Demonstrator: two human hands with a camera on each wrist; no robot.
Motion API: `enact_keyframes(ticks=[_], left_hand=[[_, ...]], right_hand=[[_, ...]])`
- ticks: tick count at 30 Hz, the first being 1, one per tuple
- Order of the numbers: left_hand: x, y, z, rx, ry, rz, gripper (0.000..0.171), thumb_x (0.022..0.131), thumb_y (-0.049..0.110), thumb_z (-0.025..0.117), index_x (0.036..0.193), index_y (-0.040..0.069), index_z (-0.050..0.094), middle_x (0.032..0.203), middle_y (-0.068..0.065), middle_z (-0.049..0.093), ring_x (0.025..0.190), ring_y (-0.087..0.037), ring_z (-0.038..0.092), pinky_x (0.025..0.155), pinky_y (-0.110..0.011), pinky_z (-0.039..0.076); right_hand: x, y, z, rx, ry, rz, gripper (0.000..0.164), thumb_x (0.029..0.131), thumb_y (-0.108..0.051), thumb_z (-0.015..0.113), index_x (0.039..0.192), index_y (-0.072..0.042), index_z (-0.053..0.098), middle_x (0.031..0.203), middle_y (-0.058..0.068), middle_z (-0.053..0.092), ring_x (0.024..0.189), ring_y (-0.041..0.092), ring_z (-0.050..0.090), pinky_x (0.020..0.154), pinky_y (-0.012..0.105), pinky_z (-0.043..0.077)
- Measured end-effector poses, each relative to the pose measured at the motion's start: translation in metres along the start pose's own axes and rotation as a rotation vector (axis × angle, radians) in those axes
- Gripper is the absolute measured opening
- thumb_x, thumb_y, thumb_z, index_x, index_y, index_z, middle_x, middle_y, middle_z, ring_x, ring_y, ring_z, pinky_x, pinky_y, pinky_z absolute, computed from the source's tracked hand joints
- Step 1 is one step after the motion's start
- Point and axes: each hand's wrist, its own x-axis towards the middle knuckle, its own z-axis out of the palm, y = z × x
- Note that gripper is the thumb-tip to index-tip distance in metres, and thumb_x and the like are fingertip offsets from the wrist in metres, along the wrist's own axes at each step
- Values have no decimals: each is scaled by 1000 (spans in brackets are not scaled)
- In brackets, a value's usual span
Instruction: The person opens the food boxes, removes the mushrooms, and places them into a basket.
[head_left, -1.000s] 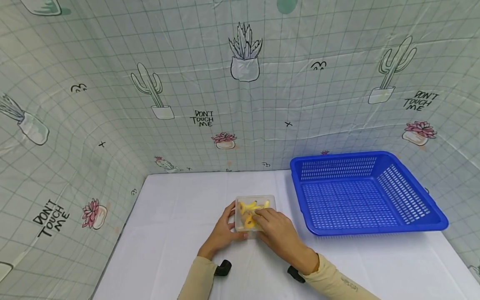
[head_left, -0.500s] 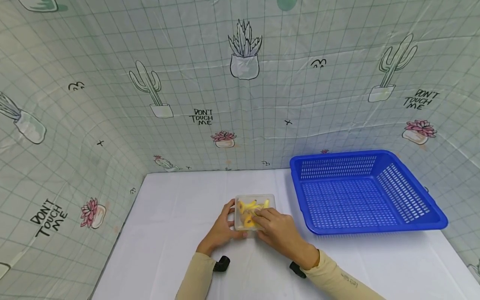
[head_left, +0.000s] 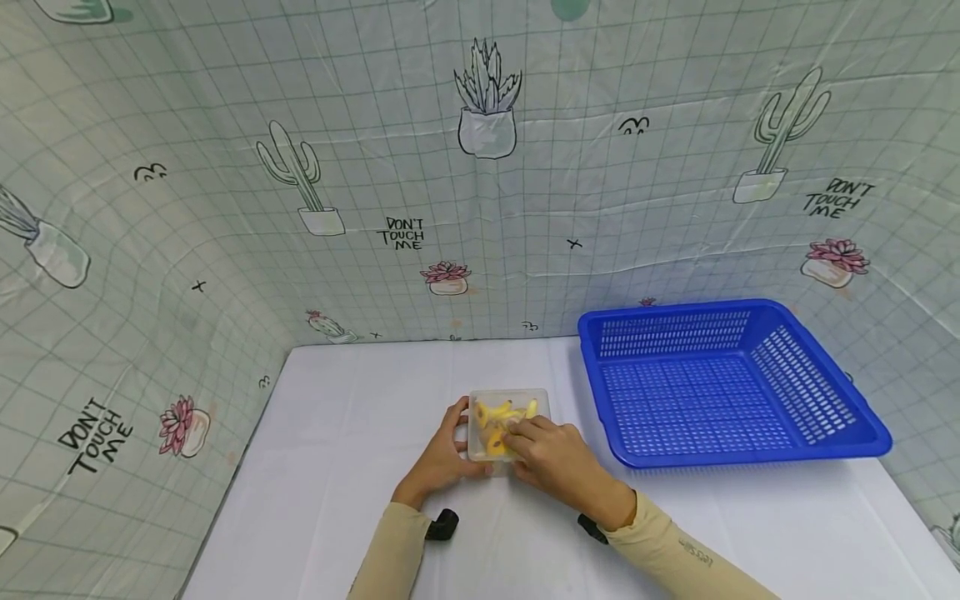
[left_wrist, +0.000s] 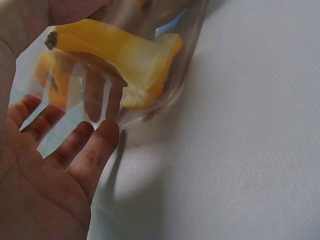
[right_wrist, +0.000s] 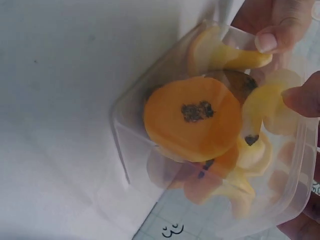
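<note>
My left hand (head_left: 438, 467) grips a clear plastic box (head_left: 508, 392) by its left side, thumb near the front and fingers around the far left. Yellow toy bananas (left_wrist: 107, 42) and round orange papaya slices (right_wrist: 172, 122) lie jumbled inside. From the right, my right hand (head_left: 566, 467) reaches over the rim with curled fingers and pinches a banana (right_wrist: 257, 107) among the pieces. Part of that banana is covered by the fingers. Through the wall in the right wrist view, the dark seeds of the largest slice show.
A blue perforated basket (head_left: 686, 454) stands right of the box, with nothing seen inside it. White cloth (head_left: 360, 417) covers the table. A patterned curtain (head_left: 540, 192) closes off the back and sides. Black wrist mounts (head_left: 442, 525) show beneath both forearms.
Both hands stay almost still on the box and its contents. The head view has shifted very slightly.
</note>
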Motion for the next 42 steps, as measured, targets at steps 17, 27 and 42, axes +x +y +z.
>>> enact_keyframes(ticks=[17,27,42], left_hand=[[-4,-3,1,67,-4,-1,120,76,3,91,169,10,16,159,-30,35,122,-44,60,98,-46,58],[-5,1,-1,44,-18,-38,120,76,1,91,169,13,16,161,-32,30,129,-51,56,102,-51,57],[-7,4,3,-3,-35,-14,113,82,1,89,168,8,16,166,-27,26,137,-53,50,112,-57,49]], right_hand=[[19,7,-18,39,21,-14,34,67,-21,96,97,-13,82,90,-1,77,74,17,73,51,27,57],[23,10,-29,210,-97,105,29,78,-15,92,104,-7,83,102,6,80,89,23,78,70,35,65],[38,26,-43,333,32,380,25,87,-17,89,109,-10,83,104,4,80,97,23,77,79,42,65]])
